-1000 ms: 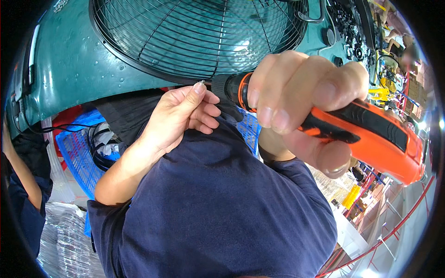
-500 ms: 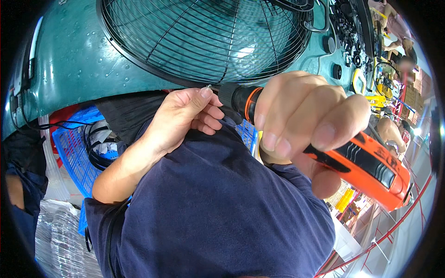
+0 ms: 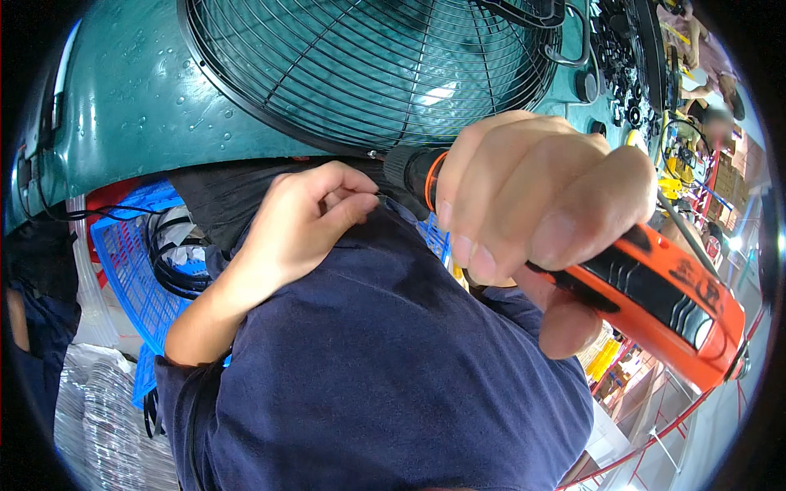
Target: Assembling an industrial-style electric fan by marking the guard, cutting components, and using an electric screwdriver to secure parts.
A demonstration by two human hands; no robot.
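Note:
My right hand (image 3: 532, 196) is wrapped round an orange and black power screwdriver (image 3: 655, 295), its nose pointing left. A small shiny screw (image 3: 373, 154) sits at the screwdriver's tip, against the near rim of a black wire fan guard (image 3: 360, 74). Just below that tip is my left hand (image 3: 315, 213), its fingers curled and the thumb meeting the forefinger. Whatever those fingertips hold, if anything, is too small or hidden to name.
The guard lies on a green-covered table (image 3: 123, 106). Many small black parts (image 3: 618, 49) are at the far right. Beneath the table's edge stands a blue plastic basket (image 3: 135, 262) with black cables, and clear plastic wrapping (image 3: 110, 417) is at lower left. Other people work at right.
My left hand has let go of the screw at the screwdriver's tip and dropped slightly, its fingers curling in. The screwdriver has shifted a little, its tip now at the guard's rim.

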